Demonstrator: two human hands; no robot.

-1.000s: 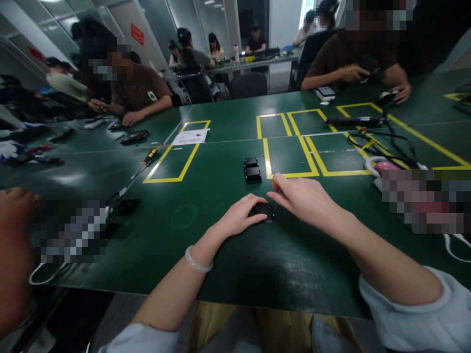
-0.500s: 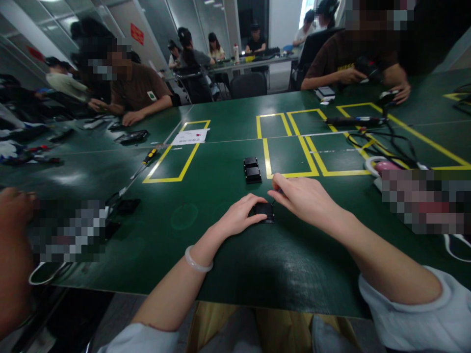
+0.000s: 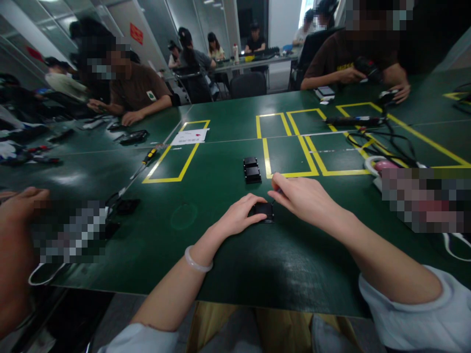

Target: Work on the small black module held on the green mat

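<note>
On the table in front of me lies a small black square block (image 3: 264, 212). My left hand (image 3: 241, 215) is closed around its left side, thumb at the near edge and fingers at the far edge. My right hand (image 3: 300, 193) is pinched just right of and above the block. From its fingertips a thin dark rod (image 3: 273, 200) reaches down to the block's right corner; most of it is hidden, so its kind cannot be told. Beyond my hands sits a pair of similar black blocks (image 3: 252, 170), touching end to end.
The green table (image 3: 147, 260) carries yellow tape outlines. A yellow-black screwdriver (image 3: 149, 156) and a white paper sheet (image 3: 190, 137) lie left. Black cables (image 3: 395, 147) lie at right. A co-worker's hand (image 3: 18, 211) is at the left edge; other people sit opposite.
My hands and the block keep practically the same positions. At the left edge, the co-worker's hand has moved further into view, to the right.
</note>
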